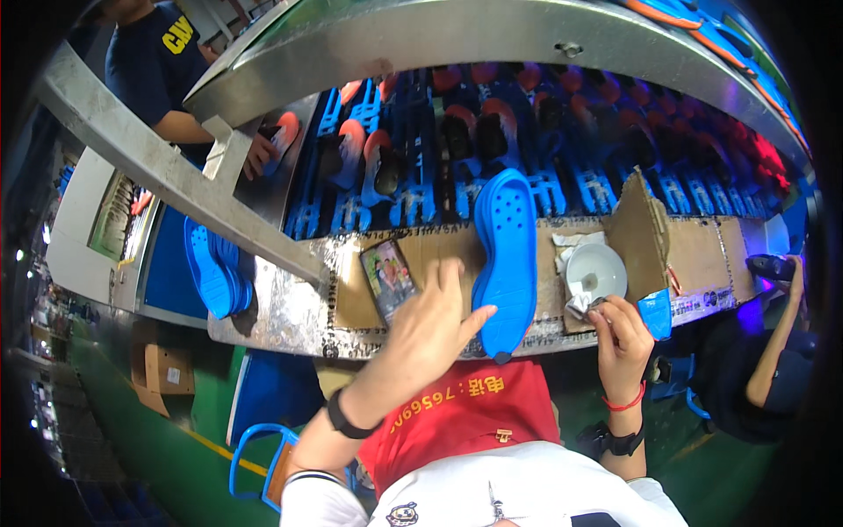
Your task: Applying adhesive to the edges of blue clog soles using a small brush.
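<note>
A long bright blue shoe sole (pixel 505 263) with small holes at its far end lies in front of me, its near end reaching the table's edge. My left hand (pixel 430 321) is over the sole's left side, fingers stretched, thumb overlapping its edge; whether it touches cannot be told. Beside that hand lies a phone (pixel 386 277) with a lit screen. At the right, my right hand (pixel 623 338) pinches a small greyish thing too small to name, at the near rim of a white bowl (pixel 597 270). Crumpled white paper or cloth (pixel 578 303) sits against the bowl.
Behind the cardboard-covered table (pixel 443 241), blue racks (pixel 413 204) carry several shoes (pixel 382 167). Metal beams (pixel 176 176) cross above. An upright cardboard flap (pixel 641 233) stands beside the bowl. Stacked blue soles (pixel 215 268) are at left. Other people (pixel 154 66) work at far left and right.
</note>
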A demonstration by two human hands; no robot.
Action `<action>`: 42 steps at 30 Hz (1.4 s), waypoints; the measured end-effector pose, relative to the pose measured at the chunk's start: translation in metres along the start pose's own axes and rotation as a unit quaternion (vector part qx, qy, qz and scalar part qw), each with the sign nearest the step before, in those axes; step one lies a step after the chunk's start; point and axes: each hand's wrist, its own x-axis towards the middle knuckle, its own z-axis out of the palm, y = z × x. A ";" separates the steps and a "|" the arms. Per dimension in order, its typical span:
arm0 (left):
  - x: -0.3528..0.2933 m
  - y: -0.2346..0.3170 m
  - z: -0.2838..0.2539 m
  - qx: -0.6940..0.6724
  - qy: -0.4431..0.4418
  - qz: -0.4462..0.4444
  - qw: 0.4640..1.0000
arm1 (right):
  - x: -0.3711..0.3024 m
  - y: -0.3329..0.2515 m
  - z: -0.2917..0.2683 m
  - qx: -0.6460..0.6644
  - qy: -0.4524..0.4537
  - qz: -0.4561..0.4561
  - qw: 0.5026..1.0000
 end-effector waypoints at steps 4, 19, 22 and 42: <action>-0.026 -0.008 0.055 -0.016 -0.076 -0.094 0.993 | -0.002 0.002 0.007 0.000 -0.005 -0.004 1.000; -0.039 -0.007 0.057 -0.635 0.071 -0.110 0.761 | -0.006 -0.004 0.005 0.006 -0.009 -0.009 1.000; -0.040 -0.003 0.055 -0.607 0.092 -0.097 0.783 | -0.007 -0.018 0.005 0.040 -0.037 -0.022 0.998; -0.044 0.014 0.065 -0.501 0.188 -0.020 0.844 | -0.005 -0.053 0.027 0.062 -0.102 -0.149 0.982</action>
